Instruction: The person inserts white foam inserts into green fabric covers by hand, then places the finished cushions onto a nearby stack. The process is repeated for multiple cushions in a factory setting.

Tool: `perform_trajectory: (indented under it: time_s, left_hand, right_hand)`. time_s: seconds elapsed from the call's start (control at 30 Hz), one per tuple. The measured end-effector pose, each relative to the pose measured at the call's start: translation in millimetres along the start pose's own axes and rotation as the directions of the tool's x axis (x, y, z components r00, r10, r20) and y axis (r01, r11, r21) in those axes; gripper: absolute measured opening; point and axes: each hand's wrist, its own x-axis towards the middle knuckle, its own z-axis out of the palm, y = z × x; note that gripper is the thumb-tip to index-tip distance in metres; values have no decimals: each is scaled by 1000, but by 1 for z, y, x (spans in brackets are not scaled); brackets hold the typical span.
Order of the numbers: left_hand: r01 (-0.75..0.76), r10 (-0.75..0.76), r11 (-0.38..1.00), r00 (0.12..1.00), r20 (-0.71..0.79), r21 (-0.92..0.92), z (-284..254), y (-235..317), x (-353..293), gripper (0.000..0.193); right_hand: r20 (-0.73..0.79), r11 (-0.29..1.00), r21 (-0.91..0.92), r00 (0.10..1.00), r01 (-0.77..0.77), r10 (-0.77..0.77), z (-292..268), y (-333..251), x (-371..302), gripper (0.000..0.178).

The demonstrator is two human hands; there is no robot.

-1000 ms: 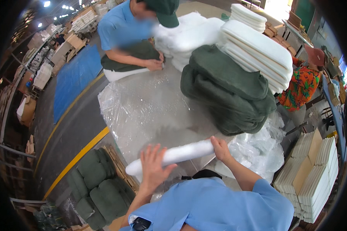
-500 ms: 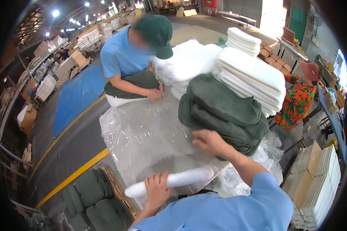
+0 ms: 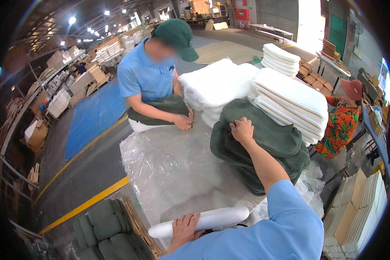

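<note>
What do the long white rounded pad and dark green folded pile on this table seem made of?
The long white rounded pad looks like matte fibre wadding or foam, from its soft, even surface; which, I can't tell. The dark green folded pile looks like matte cloth, from its soft creases.

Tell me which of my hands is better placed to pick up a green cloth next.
Your right hand, probably: its fingers rest on top of the green cloth pile, while your left hand is farther off, on the white pad.
</note>
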Motion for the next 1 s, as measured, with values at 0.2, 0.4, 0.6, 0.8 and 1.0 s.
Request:
perform_trajectory:
  time_s: [0.2,0.4,0.6,0.8,1.0]
  left_hand:
    - [-120,126,984,991,42,-129,7,3,13,75]
    - [99,26,912,955,296,-397,1,-32,-13,69]
    - [229,-369,398,926,73,-888,-34,-34,13,91]
    - [-164,-588,65,791,-171,-984,-77,-66,28,51]
    - [57,-609,494,734,-299,-867,-69,-78,-3,27]
  right_hand:
    - [-73,995,97,997,-31,38,-42,55,24,31]
    - [-290,768,339,837,544,-464,-78,-31,-52,11]
    - [-149,388,543,540,745,-828,-160,-101,-171,18]
    - [-134,297,738,563,606,-815,-143,-110,-211,15]
    - [77,296,924,641,241,-764,-120,-125,-222,29]
